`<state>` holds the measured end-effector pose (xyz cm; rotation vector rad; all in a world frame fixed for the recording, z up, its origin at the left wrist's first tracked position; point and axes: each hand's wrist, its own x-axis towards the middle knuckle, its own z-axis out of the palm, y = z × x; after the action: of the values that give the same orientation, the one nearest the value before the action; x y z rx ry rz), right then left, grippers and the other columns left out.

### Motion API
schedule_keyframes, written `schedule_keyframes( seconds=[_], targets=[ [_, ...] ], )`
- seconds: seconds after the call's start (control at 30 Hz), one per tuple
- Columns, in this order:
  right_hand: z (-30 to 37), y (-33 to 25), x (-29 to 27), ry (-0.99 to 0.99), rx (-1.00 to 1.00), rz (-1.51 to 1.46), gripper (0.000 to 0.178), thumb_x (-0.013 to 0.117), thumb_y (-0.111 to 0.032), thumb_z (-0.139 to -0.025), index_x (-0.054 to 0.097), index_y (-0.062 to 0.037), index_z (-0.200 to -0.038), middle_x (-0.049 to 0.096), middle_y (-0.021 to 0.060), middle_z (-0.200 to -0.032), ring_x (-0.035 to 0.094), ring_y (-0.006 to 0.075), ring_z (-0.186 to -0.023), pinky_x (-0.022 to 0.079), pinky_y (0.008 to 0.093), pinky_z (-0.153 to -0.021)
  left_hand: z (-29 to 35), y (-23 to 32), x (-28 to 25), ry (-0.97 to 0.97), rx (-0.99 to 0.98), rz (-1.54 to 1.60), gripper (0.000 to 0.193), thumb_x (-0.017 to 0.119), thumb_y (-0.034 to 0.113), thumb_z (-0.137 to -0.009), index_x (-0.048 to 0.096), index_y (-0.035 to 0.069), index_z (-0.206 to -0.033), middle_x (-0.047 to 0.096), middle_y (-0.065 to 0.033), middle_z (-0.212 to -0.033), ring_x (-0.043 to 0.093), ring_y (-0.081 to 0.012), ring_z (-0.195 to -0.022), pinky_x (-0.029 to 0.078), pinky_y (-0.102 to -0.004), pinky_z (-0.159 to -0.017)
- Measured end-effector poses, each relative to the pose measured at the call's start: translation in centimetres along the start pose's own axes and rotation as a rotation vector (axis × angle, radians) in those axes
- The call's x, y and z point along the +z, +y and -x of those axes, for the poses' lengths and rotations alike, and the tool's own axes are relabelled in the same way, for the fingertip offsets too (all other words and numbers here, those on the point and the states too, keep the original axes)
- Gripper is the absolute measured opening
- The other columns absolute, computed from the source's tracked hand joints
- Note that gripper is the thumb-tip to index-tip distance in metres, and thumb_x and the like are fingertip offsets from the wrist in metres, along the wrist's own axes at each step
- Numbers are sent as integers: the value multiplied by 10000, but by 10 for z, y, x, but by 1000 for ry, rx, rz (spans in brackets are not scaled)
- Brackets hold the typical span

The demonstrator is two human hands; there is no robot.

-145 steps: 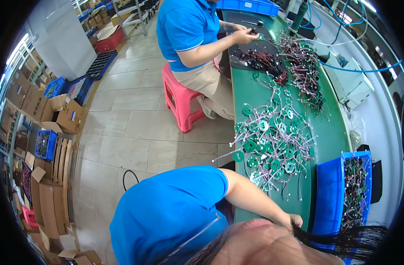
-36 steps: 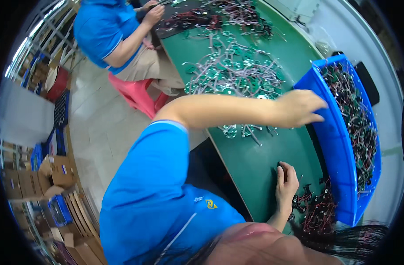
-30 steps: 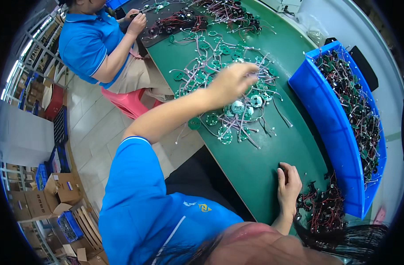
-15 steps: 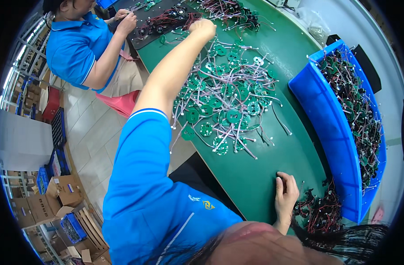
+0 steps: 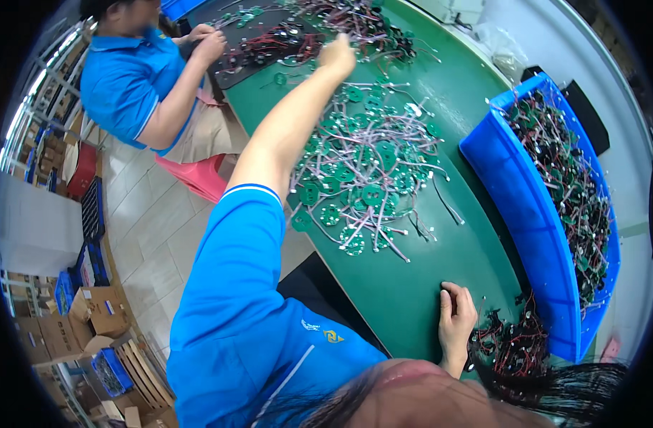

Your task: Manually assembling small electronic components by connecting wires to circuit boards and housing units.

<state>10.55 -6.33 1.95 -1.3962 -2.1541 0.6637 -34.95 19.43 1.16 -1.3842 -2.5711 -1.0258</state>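
Note:
My left arm stretches far across the green table [image 5: 476,242]. At its end my left hand [image 5: 337,58] is curled closed at the near edge of a heap of wired circuit boards [image 5: 383,32]; blur hides what is in its fingers. Below that hand spreads a loose pile of round green circuit boards [image 5: 373,195] with pale lilac cables and white plugs. My right hand [image 5: 457,324] rests on the table at the near right, fingers loosely bent, thumb a little apart, nothing visible in it. Beside it lies a small heap of dark parts with red wires [image 5: 518,342].
A blue bin [image 5: 519,185] full of wired boards stands along the right side. At the far left a co-worker in a blue shirt [image 5: 123,85] handles parts over a black mat [image 5: 234,75]. A pink stool [image 5: 194,175] and cardboard boxes [image 5: 102,310] are on the left.
The view has shifted slightly. My left hand has moved a little and its fingers now point more toward the far heap. My right hand stays in about the same place.

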Motion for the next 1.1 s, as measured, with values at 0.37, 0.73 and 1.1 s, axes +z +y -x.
schedule_keyframes(
  seconds=[0.37,0.73,1.1],
  targets=[
    [15,10,2,209,-50,-43,84,570,-66,-820,621,-13,-780,572,61,-688,463,192,-536,387,274,-531,115,187,-41,-783,151,1327,124,540,85,-878,481,11,-957,639,-102,-805,581,-103,-603,433,-154,-513],
    [7,26,-70,671,203,95,80,591,-64,-820,638,-23,-871,564,28,-758,476,135,-583,389,235,-539,290,221,4,-1315,105,1340,128,477,120,-921,492,35,-1015,582,-41,-760,417,-42,-513,306,-146,-446],
    [-3,98,-76,374,132,735,148,634,-184,-770,648,-66,-858,568,37,-919,532,210,-713,438,318,-663,287,200,48,-1481,67,1150,116,529,131,-905,499,67,-997,614,-60,-685,428,-53,-443,315,-151,-407]
  ],
)
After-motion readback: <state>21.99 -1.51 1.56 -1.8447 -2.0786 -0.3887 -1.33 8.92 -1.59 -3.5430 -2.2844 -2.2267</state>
